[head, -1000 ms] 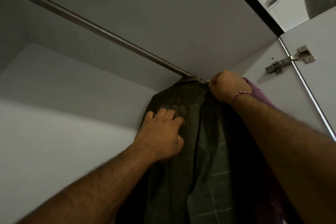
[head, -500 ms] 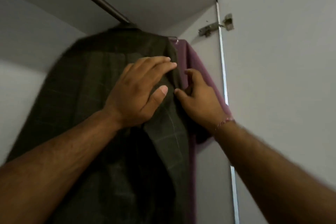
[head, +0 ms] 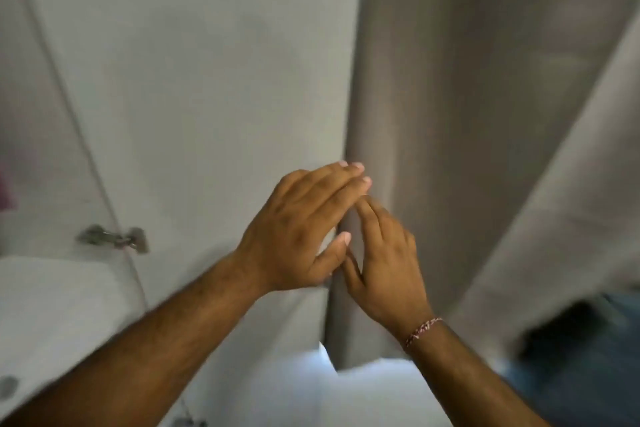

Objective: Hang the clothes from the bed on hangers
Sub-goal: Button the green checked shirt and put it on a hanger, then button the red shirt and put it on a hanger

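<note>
- Hands first, head view: left hand (head: pixel 298 236) and right hand (head: pixel 382 263) hang side by side in front of the wardrobe door (head: pixel 207 80), fingers straight and loose, grasping nothing, probably free for the next garment.
- Clothes and hangers are out of sight; a pink scrap (head: pixel 5 191) shows at the left edge.
- Grey curtain (head: pixel 450 114) hangs beside the door's right edge; a hinge (head: pixel 114 238) sits near its left edge.

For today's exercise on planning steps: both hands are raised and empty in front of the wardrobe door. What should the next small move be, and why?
Probably lower both hands and turn toward the bed for another garment. The left hand and right hand hold nothing, fingers straight, in front of the wardrobe door and a grey curtain. No hanger or garment is clearly in view, so nothing here is within reach to grip.
</note>
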{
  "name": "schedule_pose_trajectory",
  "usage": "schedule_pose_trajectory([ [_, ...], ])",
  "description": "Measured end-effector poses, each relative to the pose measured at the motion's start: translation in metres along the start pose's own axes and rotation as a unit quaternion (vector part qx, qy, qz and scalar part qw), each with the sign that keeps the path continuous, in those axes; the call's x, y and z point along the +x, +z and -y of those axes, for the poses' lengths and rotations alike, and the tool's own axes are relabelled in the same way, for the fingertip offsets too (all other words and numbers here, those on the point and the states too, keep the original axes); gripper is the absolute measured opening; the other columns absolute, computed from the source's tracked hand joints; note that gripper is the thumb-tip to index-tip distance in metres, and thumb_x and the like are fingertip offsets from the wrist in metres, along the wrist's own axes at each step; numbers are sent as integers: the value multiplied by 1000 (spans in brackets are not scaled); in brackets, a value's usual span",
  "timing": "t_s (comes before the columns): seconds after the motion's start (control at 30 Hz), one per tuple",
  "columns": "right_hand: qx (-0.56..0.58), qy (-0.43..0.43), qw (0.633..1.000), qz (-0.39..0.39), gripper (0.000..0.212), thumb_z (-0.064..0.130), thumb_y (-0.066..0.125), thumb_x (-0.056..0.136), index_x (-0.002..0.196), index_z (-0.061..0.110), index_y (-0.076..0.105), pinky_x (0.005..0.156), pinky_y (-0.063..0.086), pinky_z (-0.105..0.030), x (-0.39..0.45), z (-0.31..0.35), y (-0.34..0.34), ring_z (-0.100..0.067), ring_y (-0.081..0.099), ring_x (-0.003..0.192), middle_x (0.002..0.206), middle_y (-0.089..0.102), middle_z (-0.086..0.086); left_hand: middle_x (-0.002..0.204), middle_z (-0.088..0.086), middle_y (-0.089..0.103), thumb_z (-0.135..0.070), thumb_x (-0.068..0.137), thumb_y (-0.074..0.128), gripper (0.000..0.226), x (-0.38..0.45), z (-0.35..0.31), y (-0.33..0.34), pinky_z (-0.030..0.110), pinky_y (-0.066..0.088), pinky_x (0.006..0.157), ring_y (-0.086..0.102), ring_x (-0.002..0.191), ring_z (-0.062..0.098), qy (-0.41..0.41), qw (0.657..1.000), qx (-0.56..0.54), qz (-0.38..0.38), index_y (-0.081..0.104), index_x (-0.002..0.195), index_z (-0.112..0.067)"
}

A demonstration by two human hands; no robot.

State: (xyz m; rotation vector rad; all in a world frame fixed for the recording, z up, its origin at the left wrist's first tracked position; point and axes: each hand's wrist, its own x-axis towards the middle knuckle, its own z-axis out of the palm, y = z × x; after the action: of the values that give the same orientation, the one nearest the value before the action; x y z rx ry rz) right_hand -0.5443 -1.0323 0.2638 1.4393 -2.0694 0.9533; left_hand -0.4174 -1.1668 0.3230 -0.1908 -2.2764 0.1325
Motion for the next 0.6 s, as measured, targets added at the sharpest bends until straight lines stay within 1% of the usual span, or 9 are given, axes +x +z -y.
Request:
schedule_pose_trajectory([
  [0.07,-33,94,995,0,70,43,54,100,161,22,27,112,40,-43,-76,-60,-35,-17,38,146,164,33,3,164,9,38,-28,92,66,71,12,-73,80,51,37,115,33,154,23,11,995,-92,25,43,156,-7],
  [0.13,-55,180,982,-15,70,42,55,99,160,20,30,112,41,-45,-148,-112,-77,-19,39,147,164,35,2,166,7,35,-27,92,66,72,25,-149,147,51,35,117,30,155,21,32,982,-177,54,41,157,-8],
  [0.2,-69,254,964,-45,68,37,58,97,158,17,35,112,41,-45,-213,-149,-118,-20,41,145,161,39,1,167,5,33,-28,94,64,71,38,-220,199,48,33,119,28,156,19,50,960,-262,86,40,157,-9],
  [0.27,-96,327,936,-91,66,28,62,94,155,13,41,113,40,-44,-276,-178,-159,-19,44,143,158,44,0,167,4,34,-28,96,59,67,49,-292,246,45,32,120,30,155,19,67,931,-339,121,40,158,-10],
  [0.37,-155,435,877,-136,65,21,63,90,151,11,45,113,40,-40,-361,-200,-204,-19,48,140,154,49,0,166,2,35,-31,96,52,67,52,-390,300,48,35,118,33,153,19,105,888,-405,190,39,158,-13],
  [0.47,-193,535,809,-149,65,24,61,90,152,15,44,113,41,-44,-442,-211,-236,-21,47,140,154,49,0,166,-1,36,-35,93,49,70,47,-476,346,51,36,116,35,152,19,162,837,-447,269,37,160,-17],
  [0.5,-197,569,784,-148,65,25,61,91,153,17,43,112,41,-44,-466,-212,-242,-20,47,140,154,48,1,166,-2,36,-37,93,49,71,46,-497,356,52,35,117,35,151,19,171,823,-459,288,35,160,-19],
  [0.53,-206,611,750,-149,65,25,61,92,153,19,42,112,41,-44,-495,-213,-252,-19,46,140,154,48,2,165,-2,36,-38,93,48,72,46,-526,366,51,34,118,35,151,19,180,802,-479,309,34,161,-20],
  [0.6,-204,676,690,-158,64,25,62,94,154,17,41,113,40,-43,-543,-215,-266,-20,45,140,154,48,-1,164,-1,38,-41,93,46,72,45,-574,385,51,34,118,34,150,19,188,764,-514,342,34,160,-19],
])
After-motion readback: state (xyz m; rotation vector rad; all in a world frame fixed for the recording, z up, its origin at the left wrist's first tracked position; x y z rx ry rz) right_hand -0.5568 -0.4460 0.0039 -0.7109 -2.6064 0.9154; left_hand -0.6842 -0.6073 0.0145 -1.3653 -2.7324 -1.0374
